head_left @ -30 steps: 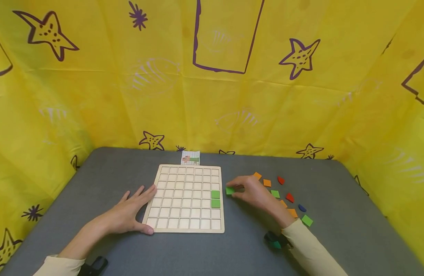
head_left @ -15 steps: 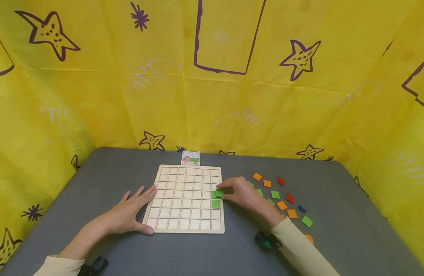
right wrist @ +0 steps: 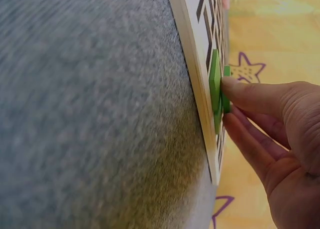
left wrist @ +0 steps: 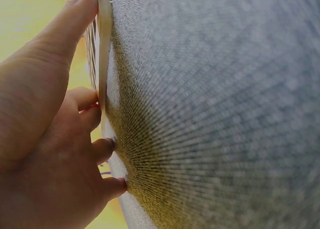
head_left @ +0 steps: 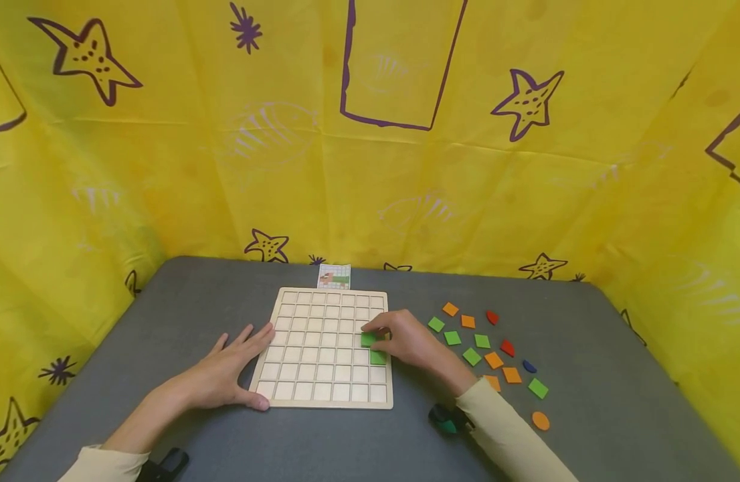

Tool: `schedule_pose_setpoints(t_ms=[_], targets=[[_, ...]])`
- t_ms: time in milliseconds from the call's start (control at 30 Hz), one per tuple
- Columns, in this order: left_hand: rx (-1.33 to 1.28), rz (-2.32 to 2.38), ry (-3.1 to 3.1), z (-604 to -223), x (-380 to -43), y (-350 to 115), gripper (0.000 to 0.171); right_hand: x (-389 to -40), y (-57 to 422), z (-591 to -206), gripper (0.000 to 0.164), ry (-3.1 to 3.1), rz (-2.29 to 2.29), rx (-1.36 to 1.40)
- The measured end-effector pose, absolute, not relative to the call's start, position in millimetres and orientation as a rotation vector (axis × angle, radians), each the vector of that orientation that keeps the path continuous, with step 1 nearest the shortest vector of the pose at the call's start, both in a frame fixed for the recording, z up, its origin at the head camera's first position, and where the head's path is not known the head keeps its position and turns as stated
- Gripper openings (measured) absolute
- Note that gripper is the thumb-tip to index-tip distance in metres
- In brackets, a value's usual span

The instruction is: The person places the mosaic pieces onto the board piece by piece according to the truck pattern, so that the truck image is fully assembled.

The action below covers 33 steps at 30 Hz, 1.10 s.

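A pale wooden grid board (head_left: 310, 371) lies on the table. My right hand (head_left: 412, 345) pinches a green square tile (head_left: 366, 341) between thumb and fingers over the board's right-hand columns. Close beneath it, another green square tile (head_left: 378, 358) sits in the rightmost column. The right wrist view shows the pinched tile (right wrist: 227, 106) just above the tiles on the board (right wrist: 192, 69); the fingers partly hide them. My left hand (head_left: 216, 378) rests with spread fingers against the board's left edge, its thumb at the near left corner.
Loose green square tiles (head_left: 472, 357), orange squares (head_left: 493, 360), red pieces (head_left: 507, 347), a blue piece (head_left: 529, 366) and an orange disc (head_left: 540, 420) lie right of the board. A printed card (head_left: 334, 276) touches the board's far edge. Yellow cloth (head_left: 370, 174) surrounds the grey table (head_left: 322, 442).
My right hand has carried the green tile leftward from beside the board to above its right-hand columns. More loose tiles show where the arm was. My left hand stays still.
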<state>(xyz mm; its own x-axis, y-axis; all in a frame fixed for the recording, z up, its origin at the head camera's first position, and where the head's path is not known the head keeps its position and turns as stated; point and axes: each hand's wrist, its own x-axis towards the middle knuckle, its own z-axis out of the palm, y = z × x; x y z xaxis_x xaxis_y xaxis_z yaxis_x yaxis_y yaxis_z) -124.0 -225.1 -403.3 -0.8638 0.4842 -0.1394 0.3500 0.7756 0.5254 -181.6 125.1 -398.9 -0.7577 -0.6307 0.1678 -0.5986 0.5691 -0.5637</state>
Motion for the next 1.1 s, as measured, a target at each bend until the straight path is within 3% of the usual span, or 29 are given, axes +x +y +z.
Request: schedule_pose_setpoints(t_ms=[1100], targets=[[0.668,0.734,2.715,-403.7,-123.3,-225.9,0.123,-184.0,115.3,-403.6,0.031,2.706,-0.931,-1.056]])
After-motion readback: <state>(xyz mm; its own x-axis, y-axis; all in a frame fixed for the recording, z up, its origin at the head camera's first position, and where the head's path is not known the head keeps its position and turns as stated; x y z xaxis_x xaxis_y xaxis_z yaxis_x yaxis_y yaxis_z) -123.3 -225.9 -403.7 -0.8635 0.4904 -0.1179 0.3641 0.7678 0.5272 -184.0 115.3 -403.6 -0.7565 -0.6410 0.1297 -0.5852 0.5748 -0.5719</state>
